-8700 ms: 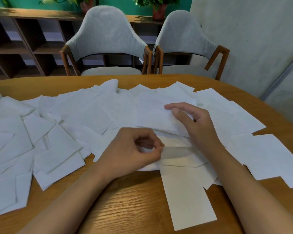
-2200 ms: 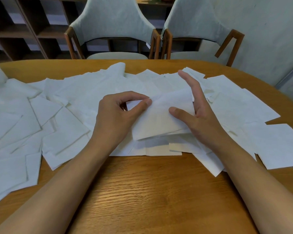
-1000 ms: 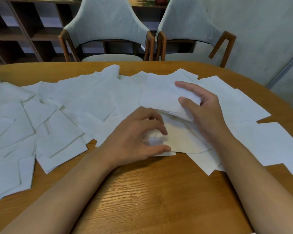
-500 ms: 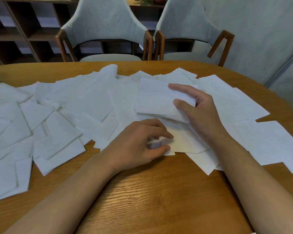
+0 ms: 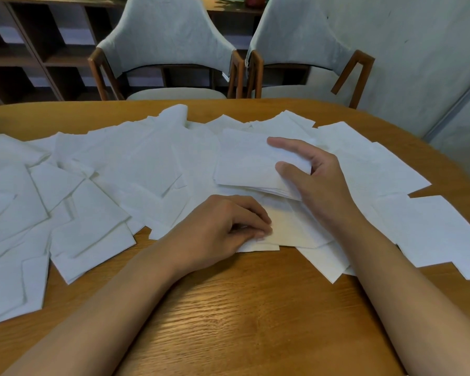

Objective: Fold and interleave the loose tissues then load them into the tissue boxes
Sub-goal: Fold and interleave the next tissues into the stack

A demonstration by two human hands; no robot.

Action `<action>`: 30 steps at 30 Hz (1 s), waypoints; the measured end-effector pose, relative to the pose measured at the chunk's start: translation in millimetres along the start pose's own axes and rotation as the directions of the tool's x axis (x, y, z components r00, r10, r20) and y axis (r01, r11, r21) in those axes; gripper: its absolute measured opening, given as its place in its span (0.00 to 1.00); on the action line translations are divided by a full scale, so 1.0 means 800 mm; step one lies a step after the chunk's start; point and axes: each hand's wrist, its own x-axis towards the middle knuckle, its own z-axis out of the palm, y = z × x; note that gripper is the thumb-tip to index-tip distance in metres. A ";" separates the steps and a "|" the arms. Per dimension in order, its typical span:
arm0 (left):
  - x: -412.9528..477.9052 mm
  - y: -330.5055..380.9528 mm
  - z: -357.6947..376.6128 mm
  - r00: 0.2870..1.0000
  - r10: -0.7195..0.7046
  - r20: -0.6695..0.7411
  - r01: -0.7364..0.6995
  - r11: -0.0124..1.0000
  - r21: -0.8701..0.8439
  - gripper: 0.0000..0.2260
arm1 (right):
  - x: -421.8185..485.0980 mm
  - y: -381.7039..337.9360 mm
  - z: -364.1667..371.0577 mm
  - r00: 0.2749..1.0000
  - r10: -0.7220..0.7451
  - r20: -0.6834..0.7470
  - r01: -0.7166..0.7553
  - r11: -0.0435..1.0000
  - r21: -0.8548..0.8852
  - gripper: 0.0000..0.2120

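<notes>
No text, label, brand, number or sign legible anywhere in view; tissues (image 5: 152,164) plain white, unprinted.

A wooden desk (image 5: 255,321) with a rounded far edge carries a wide spread of loose white tissues (image 5: 147,164). They overlap one another from its left edge across to its right side. Some lie flat, others folded. Wood grain shows along the near side.
</notes>
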 end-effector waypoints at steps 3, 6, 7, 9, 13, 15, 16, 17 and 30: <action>0.000 0.000 -0.004 0.999 -0.015 0.034 0.016 1.000 -0.006 0.10 | 0.000 0.000 0.000 1.000 -0.001 -0.002 0.001 1.000 -0.010 0.16; 0.000 0.001 -0.005 0.999 -0.033 0.029 0.034 0.999 -0.028 0.09 | 0.000 0.000 0.000 1.000 -0.005 -0.005 0.004 1.000 -0.017 0.16; -0.001 0.001 -0.005 0.999 -0.028 0.016 0.029 0.999 -0.018 0.08 | 0.000 0.000 0.000 1.000 -0.009 -0.006 0.009 1.000 -0.017 0.16; -0.002 0.002 -0.003 1.000 -0.010 -0.009 0.010 1.000 0.015 0.07 | 0.000 -0.001 -0.001 1.000 -0.012 -0.007 0.012 1.000 -0.007 0.16; -0.001 0.004 -0.002 1.000 -0.018 -0.013 0.019 0.999 0.030 0.06 | 0.000 0.000 -0.001 1.000 -0.015 -0.007 0.015 1.000 -0.003 0.16; -0.001 0.005 -0.006 1.000 -0.024 0.019 0.023 0.999 0.048 0.07 | 0.000 0.000 0.000 1.000 -0.019 -0.006 0.019 1.000 -0.001 0.16; -0.001 0.005 -0.008 0.999 -0.033 0.039 0.031 0.998 0.049 0.07 | 0.000 0.000 0.000 1.000 -0.019 -0.007 0.019 1.000 0.000 0.16; -0.002 0.006 -0.011 0.997 -0.046 0.057 0.044 0.998 0.043 0.08 | 0.000 0.000 0.000 1.000 -0.016 -0.009 0.017 1.000 0.001 0.16; -0.003 0.007 -0.004 0.999 -0.036 -0.026 0.037 0.999 0.022 0.06 | -0.003 -0.003 -0.003 1.000 -0.009 -0.010 0.009 1.000 0.011 0.16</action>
